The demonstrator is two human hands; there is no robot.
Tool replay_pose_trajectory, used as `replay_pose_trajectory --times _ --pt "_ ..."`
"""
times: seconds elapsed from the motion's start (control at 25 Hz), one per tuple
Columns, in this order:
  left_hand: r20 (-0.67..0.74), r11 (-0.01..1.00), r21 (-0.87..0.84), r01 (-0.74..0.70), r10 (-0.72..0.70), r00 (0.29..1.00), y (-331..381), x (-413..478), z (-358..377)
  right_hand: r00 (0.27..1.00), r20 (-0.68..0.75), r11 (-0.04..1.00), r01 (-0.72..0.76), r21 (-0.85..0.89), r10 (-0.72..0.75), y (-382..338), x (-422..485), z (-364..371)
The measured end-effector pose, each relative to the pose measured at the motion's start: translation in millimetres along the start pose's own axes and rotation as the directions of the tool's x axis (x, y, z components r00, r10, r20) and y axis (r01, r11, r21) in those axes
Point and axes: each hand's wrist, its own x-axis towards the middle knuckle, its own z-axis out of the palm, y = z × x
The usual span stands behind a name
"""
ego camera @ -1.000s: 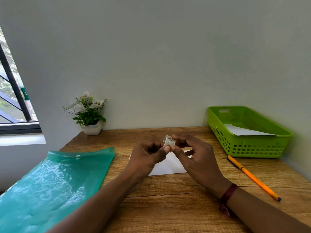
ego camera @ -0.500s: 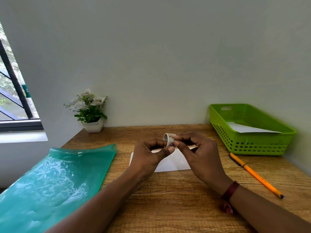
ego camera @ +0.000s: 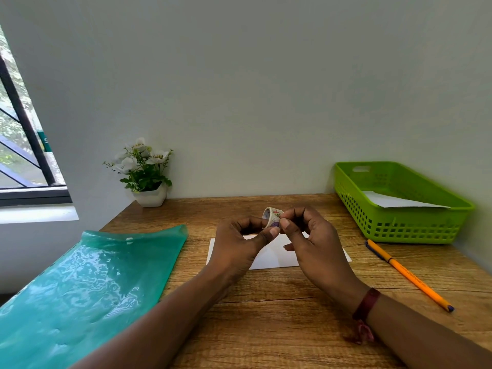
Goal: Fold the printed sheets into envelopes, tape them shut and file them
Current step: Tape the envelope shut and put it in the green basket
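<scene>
I hold a small patterned tape roll (ego camera: 272, 216) in the air between my two hands. My left hand (ego camera: 237, 246) pinches it from below with thumb and forefinger. My right hand (ego camera: 319, 251) pinches its near edge with curled fingers. The white folded envelope (ego camera: 274, 259) lies flat on the wooden table (ego camera: 266, 315) under my hands, between the teal plastic folder (ego camera: 93, 288) and the green basket (ego camera: 399, 230)

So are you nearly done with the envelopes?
Partway. One white paper lies in the green basket, and a folded sheet lies on the desk. Right now the left hand and right hand hold the tape roll, picking at its end. Left to do: tape that sheet shut and file it.
</scene>
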Motion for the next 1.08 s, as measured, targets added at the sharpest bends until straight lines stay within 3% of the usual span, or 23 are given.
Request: replay_pose_trajectory --times 0.68,1.08 --pt "0.063 0.998 -0.032 0.047 -0.045 0.997 2.4 -0.8 1.1 1.0 -0.02 0.998 0.017 -0.058 -0.018 -1.8 2.0 -5.4" --pt "0.145 0.996 0.089 0.022 -0.035 0.989 1.6 0.9 -1.3 0.997 -0.069 0.991 0.031 -0.13 -0.04 -0.7 4.4 -8.3"
